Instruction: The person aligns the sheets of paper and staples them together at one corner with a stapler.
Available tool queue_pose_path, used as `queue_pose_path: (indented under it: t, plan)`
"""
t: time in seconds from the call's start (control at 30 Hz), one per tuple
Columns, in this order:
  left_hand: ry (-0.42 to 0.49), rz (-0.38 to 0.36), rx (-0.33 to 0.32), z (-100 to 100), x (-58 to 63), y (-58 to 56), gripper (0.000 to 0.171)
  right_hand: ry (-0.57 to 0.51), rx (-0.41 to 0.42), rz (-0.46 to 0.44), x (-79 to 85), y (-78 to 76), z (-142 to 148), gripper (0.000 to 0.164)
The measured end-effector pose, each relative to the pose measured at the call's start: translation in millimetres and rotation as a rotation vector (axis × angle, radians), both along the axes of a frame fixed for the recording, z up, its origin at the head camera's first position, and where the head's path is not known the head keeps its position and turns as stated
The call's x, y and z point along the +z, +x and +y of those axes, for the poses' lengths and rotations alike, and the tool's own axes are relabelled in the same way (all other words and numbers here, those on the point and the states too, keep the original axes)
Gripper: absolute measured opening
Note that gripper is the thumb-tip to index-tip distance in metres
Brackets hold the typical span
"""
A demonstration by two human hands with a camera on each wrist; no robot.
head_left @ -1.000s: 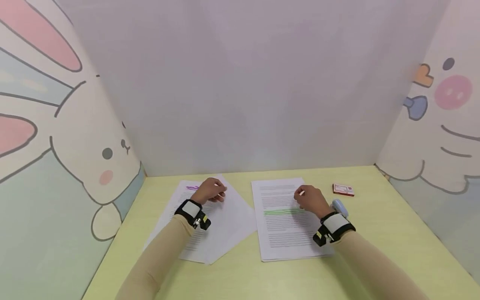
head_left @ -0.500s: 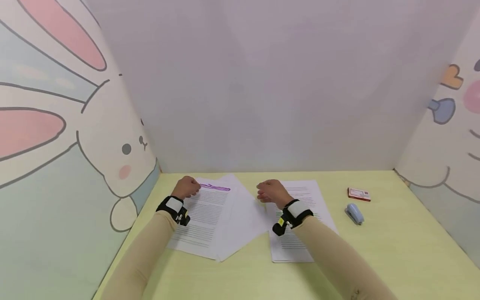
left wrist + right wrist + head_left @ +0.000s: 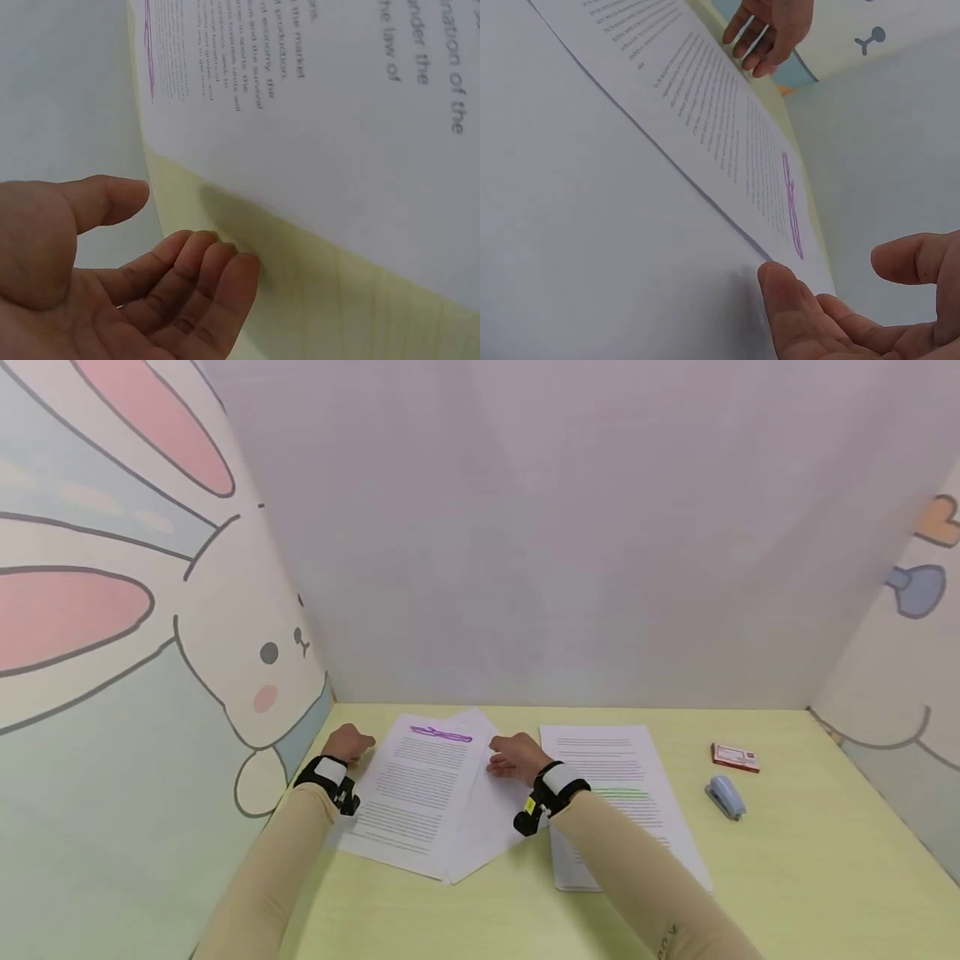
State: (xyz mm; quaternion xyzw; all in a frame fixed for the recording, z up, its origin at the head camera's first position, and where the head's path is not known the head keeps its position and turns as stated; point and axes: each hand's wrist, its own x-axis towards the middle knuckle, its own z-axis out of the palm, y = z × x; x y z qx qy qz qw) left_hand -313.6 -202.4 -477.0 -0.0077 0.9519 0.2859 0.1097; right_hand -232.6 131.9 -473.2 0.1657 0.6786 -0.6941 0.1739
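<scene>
At the near side of the surface [image 3: 817, 868], two beige sleeves [image 3: 273, 860] enter and reach forward; each ends in a black wrist strap [image 3: 556, 783]. Toward the left edge of the surface lies a printed sheet [image 3: 412, 789], slightly turned, with a purple scribble [image 3: 441, 734] across its top. It partly covers a plain white sheet [image 3: 487, 822] set at a different angle, which shows along its right side and above its top edge. To the right lies a printed stack [image 3: 603, 752] with a green band [image 3: 622, 793] across its text, its lower right part beneath the right forearm. Nearer the right edge, a pale blue stapler [image 3: 725, 797] rests apart from the stack. The right hand [image 3: 516, 756] is over the plain white sheet, near the right border of the printed sheet, thumb and fingers wide apart; whether the fingertips touch paper cannot be told. The left hand [image 3: 347, 743] is just beside the printed sheet's left border, its fingers loosely bent, its thumb well apart from them. Toward the far right corner lies a small red-and-white box [image 3: 735, 757]. A pale wall [image 3: 525, 543] rises behind the far edge.
</scene>
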Motion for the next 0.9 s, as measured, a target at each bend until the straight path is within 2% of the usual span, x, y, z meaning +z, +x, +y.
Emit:
queue_pose_path:
  t: [0.13,0.27,0.47,0.7,0.9]
  plan:
    - [0.015,-0.052,0.013,6,5.3,-0.4,0.033,0.017,-0.001,-0.016,-5.1,0.5,-3,0.038]
    - [0.069,-0.123,0.048,12,8.4,1.0,0.025,-0.028,0.004,-0.026,-10.1,-0.1,-4,0.033]
    - [0.179,-0.225,0.080,17,9.3,2.9,0.032,-0.064,0.002,-0.028,-13.2,-0.7,-5,0.026]
    - [0.231,-0.248,0.128,19,7.9,6.0,0.029,-0.089,-0.010,-0.045,-12.0,1.0,-5,0.031]
    - [0.247,-0.260,0.136,24,9.9,9.3,0.026,-0.062,-0.019,-0.063,-14.6,-0.1,-7,0.027]
